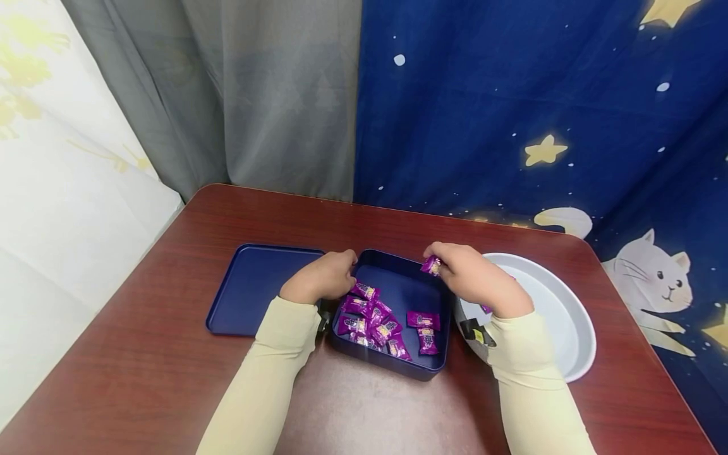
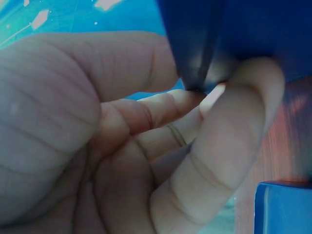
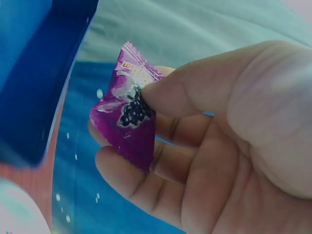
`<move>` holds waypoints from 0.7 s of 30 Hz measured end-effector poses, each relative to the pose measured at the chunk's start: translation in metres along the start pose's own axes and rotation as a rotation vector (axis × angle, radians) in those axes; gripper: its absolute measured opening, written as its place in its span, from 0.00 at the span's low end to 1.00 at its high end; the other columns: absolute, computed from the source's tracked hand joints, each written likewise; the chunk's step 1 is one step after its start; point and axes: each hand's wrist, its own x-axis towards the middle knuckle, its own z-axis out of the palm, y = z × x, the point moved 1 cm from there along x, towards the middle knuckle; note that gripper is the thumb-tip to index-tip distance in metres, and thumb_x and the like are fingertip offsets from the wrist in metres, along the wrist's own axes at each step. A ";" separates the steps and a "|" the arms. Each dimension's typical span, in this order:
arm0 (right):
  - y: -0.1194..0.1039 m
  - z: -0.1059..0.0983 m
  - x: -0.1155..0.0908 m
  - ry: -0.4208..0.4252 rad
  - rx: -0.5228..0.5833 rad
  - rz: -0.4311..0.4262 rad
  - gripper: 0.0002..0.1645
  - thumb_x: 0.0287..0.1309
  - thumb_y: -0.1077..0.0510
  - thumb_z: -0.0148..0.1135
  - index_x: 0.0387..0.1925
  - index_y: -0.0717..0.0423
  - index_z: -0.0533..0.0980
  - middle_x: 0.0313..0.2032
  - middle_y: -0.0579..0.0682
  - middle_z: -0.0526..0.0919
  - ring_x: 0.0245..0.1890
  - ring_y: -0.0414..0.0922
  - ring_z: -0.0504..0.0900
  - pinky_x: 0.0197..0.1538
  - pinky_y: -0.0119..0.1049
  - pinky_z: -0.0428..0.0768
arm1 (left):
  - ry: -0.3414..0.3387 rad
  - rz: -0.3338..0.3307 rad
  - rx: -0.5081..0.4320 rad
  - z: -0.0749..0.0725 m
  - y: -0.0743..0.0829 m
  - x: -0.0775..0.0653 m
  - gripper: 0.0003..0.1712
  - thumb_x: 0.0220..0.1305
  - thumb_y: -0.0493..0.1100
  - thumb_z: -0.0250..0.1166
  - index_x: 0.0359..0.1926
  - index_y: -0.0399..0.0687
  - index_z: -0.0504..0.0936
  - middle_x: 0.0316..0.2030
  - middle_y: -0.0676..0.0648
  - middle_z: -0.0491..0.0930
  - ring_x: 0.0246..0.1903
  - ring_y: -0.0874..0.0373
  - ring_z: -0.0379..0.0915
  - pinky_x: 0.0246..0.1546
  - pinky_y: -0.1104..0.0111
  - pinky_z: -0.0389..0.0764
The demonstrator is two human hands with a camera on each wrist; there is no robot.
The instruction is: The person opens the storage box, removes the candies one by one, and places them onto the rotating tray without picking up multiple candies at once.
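A dark blue rectangular box (image 1: pixel 392 284) stands in the middle of the table with several purple wrapped candies (image 1: pixel 380 312) inside. Most of these are heaped along its left side, while a few lie at the right. My left hand (image 1: pixel 325 277) grips the box by its left wall near the far corner, thumb and fingers on either side in the left wrist view. Between thumb and fingers, my right hand (image 1: pixel 474 278) pinches one purple candy (image 3: pixel 129 114) with a dark grape picture, over the box's far right corner.
A round white tray (image 1: pixel 560 303) stands right of the box, partly covered by the right forearm, with a bit of purple wrapper showing. Left of the box lies a flat blue lid (image 1: pixel 256 291). Curtains (image 1: pixel 455 126) hang behind the reddish-brown table (image 1: pixel 142 354).
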 end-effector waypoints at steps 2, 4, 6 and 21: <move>0.006 -0.003 -0.006 0.007 0.001 0.033 0.14 0.59 0.67 0.51 0.46 0.56 0.75 0.41 0.53 0.81 0.41 0.48 0.76 0.49 0.50 0.78 | -0.001 -0.004 0.001 0.000 0.000 0.000 0.22 0.63 0.40 0.57 0.57 0.36 0.70 0.49 0.40 0.77 0.45 0.52 0.73 0.51 0.54 0.76; 0.012 -0.007 -0.012 0.012 0.002 0.063 0.14 0.59 0.67 0.52 0.46 0.55 0.75 0.40 0.53 0.81 0.39 0.48 0.76 0.48 0.50 0.78 | -0.003 -0.006 0.003 0.000 0.000 0.001 0.22 0.63 0.41 0.57 0.57 0.36 0.70 0.49 0.40 0.77 0.45 0.52 0.73 0.51 0.53 0.76; 0.018 -0.010 -0.018 0.023 -0.001 0.081 0.14 0.59 0.66 0.52 0.46 0.55 0.74 0.39 0.53 0.81 0.37 0.48 0.76 0.46 0.50 0.79 | -0.004 -0.007 0.001 0.001 -0.001 0.001 0.22 0.63 0.40 0.57 0.57 0.36 0.70 0.49 0.40 0.77 0.45 0.52 0.73 0.51 0.53 0.76; 0.052 -0.017 -0.048 0.072 -0.013 0.178 0.16 0.60 0.66 0.50 0.49 0.59 0.73 0.40 0.59 0.81 0.39 0.53 0.76 0.51 0.58 0.74 | -0.007 -0.010 0.003 0.001 0.000 0.001 0.23 0.64 0.41 0.57 0.58 0.36 0.70 0.48 0.40 0.78 0.43 0.52 0.73 0.50 0.53 0.76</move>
